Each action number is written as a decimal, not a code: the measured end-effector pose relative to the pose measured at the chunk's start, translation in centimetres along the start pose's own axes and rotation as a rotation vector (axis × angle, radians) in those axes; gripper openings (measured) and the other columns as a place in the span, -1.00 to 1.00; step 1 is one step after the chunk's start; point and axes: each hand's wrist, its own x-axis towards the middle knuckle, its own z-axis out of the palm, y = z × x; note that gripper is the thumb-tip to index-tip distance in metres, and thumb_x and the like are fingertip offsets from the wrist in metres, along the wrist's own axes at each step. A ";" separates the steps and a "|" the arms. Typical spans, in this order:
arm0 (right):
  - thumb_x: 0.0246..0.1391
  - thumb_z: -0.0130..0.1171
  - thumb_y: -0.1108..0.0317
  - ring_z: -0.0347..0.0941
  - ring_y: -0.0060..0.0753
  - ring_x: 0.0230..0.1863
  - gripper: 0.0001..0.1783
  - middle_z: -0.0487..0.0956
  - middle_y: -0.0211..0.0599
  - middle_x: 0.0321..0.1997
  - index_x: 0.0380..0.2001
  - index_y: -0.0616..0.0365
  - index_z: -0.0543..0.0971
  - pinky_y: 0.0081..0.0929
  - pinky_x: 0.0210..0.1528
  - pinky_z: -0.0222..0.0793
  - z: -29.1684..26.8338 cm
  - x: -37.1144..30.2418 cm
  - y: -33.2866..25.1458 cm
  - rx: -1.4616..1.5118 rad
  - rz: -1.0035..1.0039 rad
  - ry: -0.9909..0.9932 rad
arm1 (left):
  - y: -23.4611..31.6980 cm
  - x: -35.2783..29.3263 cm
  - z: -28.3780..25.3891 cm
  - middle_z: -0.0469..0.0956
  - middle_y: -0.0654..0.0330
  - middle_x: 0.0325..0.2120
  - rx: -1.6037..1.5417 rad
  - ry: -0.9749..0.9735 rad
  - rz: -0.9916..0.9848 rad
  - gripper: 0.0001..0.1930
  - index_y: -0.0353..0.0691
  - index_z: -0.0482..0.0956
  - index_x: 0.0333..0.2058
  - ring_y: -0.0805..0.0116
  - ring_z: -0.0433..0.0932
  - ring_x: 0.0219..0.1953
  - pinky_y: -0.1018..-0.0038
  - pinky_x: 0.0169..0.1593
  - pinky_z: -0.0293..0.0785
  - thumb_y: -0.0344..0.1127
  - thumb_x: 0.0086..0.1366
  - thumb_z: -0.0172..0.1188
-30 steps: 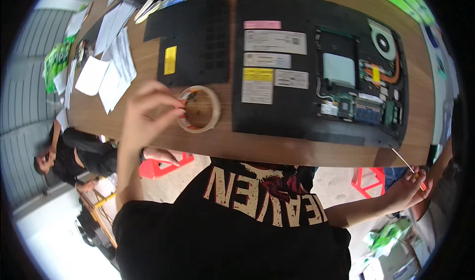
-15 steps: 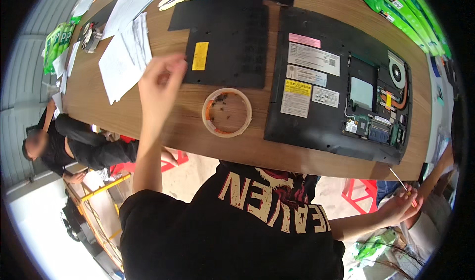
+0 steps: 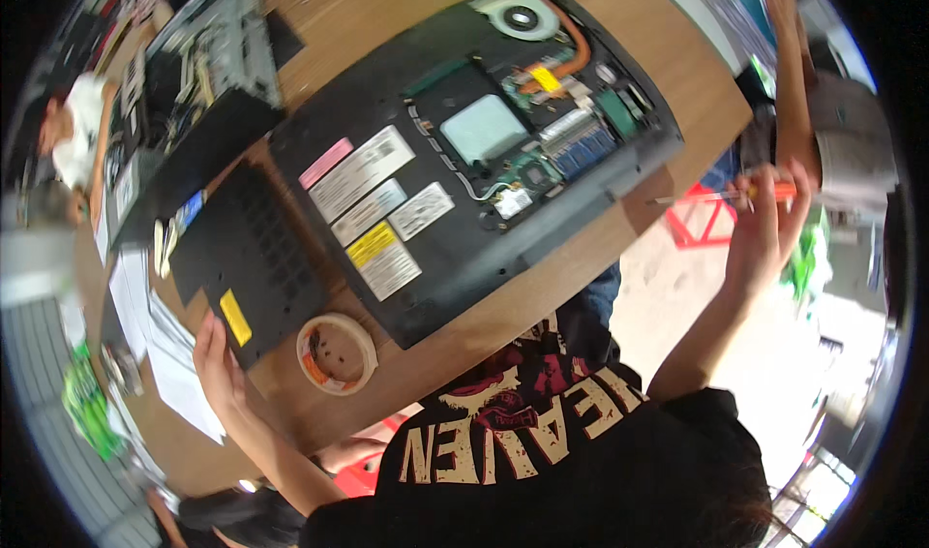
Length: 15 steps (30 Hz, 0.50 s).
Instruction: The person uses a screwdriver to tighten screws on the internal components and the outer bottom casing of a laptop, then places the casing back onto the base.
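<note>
Holding the orange screwdriver (image 3: pixel 721 196) tight in our right hand (image 3: pixel 764 228), left hand (image 3: pixel 218 359) flat and empty by the black cover (image 3: pixel 247 262) on the counter (image 3: pixel 387 6), we judge the laptop (image 3: pixel 474 151) already opened, more work left.

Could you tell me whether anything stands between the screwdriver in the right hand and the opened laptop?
Nothing visible does. The right hand holds the screwdriver just off the table edge, tip toward the opened laptop.
</note>
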 end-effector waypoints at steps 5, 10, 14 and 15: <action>0.15 -0.06 0.53 0.45 -0.33 -0.31 -0.64 0.42 -0.17 -0.27 0.03 0.25 0.23 -0.41 -0.25 0.45 -0.4 -0.6 -0.5 0.077 0.012 0.012 | 1.2 -0.8 -0.9 0.41 0.12 -0.03 -0.015 -0.142 -0.041 -0.53 -0.37 0.26 0.10 0.36 0.42 -0.02 0.44 0.05 0.33 -0.26 0.28 0.05; 0.16 -0.08 0.51 0.45 -0.28 -0.28 -0.62 0.42 -0.07 -0.19 0.05 0.29 0.20 -0.44 -0.20 0.43 -2.5 -1.2 0.9 0.061 0.006 -0.009 | 1.5 -5.7 -2.5 0.30 0.08 0.07 -0.184 -0.096 0.071 -0.50 -0.37 0.16 0.15 0.28 0.34 0.07 0.36 0.15 0.23 -0.27 0.30 -0.01; 0.16 -0.10 0.48 0.36 -0.37 -0.26 -0.60 0.38 -0.13 -0.21 0.07 0.31 0.20 -0.56 -0.19 0.33 -3.8 -0.1 2.8 0.239 0.147 0.058 | 4.3 -6.2 -2.5 0.27 0.09 0.10 -0.198 0.053 0.223 -0.49 -0.30 0.11 0.18 0.19 0.30 0.11 0.24 0.15 0.23 -0.32 0.30 -0.03; 0.14 -0.10 0.50 0.32 -0.42 -0.33 -0.57 0.36 -0.18 -0.25 0.08 0.32 0.18 -0.61 -0.27 0.30 -3.1 0.4 2.6 0.350 0.198 0.060 | 4.9 -6.0 -2.0 0.29 0.11 0.09 -0.101 0.054 0.308 -0.50 -0.26 0.11 0.19 0.22 0.31 0.10 0.25 0.13 0.24 -0.32 0.30 -0.03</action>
